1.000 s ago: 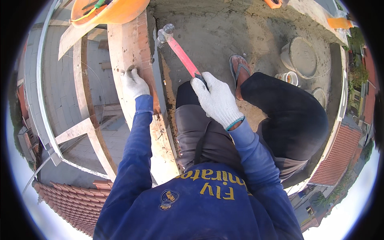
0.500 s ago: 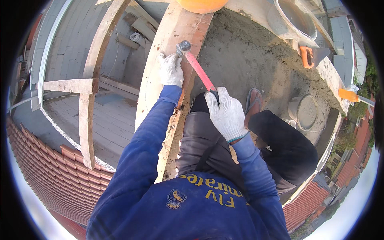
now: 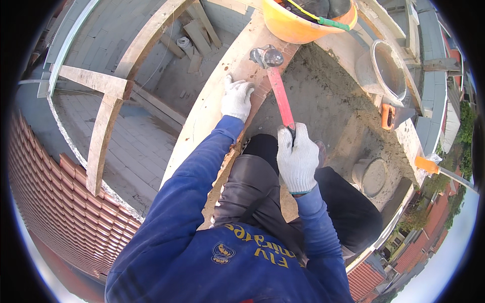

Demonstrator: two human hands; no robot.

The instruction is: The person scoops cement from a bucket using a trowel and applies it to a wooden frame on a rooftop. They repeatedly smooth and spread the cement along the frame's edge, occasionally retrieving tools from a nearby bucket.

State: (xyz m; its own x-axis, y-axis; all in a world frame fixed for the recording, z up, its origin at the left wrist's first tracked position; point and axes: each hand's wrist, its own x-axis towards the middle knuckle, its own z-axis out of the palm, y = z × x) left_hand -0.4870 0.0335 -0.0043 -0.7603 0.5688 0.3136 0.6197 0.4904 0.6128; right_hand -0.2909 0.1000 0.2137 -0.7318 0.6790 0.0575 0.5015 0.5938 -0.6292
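Observation:
My right hand (image 3: 297, 159), in a white knitted glove, is closed round the dark grip of a hammer (image 3: 281, 98) with a pinkish-red handle. The metal head points away from me, above the far part of a long wooden board (image 3: 202, 126). On this board rests my left hand (image 3: 236, 99), also gloved, with bent fingers. Its thumb side is drawn together by the board's right edge, left of the hammer; what it may pinch is hidden. Beyond the hammer head stands a yellow-orange tub (image 3: 288, 25) holding dark things, a green handle across its rim.
Right of the board lies a rough grey mortar surface (image 3: 323, 91), where I squat. A pale bucket (image 3: 386, 70), an orange-handled saw (image 3: 388, 117) and a mortar-filled bucket (image 3: 371, 177) are at the right. To the left, wooden beams (image 3: 113, 96) cross above a drop; roof tiles (image 3: 65, 202) lie below.
The hammer head has lifted away from beside my left hand. My left hand stays on the board. The view has shifted, bringing more of the yellow-orange tub into sight.

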